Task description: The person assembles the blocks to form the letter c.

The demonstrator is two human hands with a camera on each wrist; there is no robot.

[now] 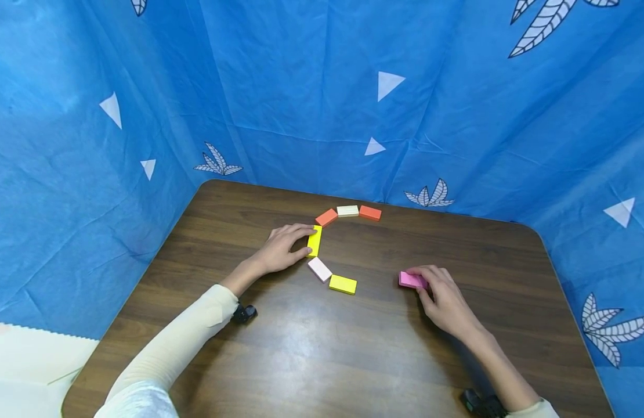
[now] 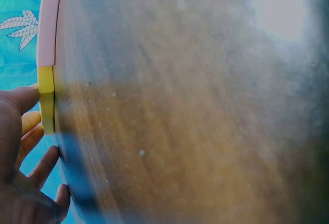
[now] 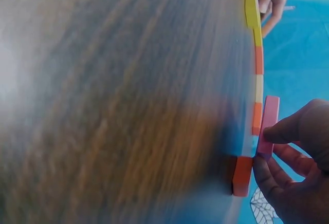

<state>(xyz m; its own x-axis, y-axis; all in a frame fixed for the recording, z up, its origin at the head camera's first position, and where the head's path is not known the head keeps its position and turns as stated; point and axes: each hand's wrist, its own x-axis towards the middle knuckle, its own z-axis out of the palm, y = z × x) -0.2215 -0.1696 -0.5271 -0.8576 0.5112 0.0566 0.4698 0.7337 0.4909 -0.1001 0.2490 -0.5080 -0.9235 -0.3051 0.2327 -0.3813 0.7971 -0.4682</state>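
Observation:
My left hand [image 1: 284, 248] pinches a yellow block [image 1: 314, 241] between thumb and fingertips as it lies flat on the table. A pale pink block [image 1: 319, 269] lies just below it, with a second yellow block [image 1: 343, 284] beyond that at an angle. Off to the right, my right hand [image 1: 447, 302] holds a bright pink block [image 1: 412, 280] between thumb and fingers. In the right wrist view this pink block [image 3: 269, 124] looks raised above the tabletop, and a red block [image 3: 241, 176] sits beside the fingertips. The head view shows no block there, since the hand covers that spot.
An orange-red block [image 1: 326, 217], a cream block [image 1: 347, 211] and another orange-red block [image 1: 370, 213] continue the curved row at the back. The brown wooden table [image 1: 301, 360] has rounded corners and meets a blue patterned cloth [image 1: 311, 104] behind.

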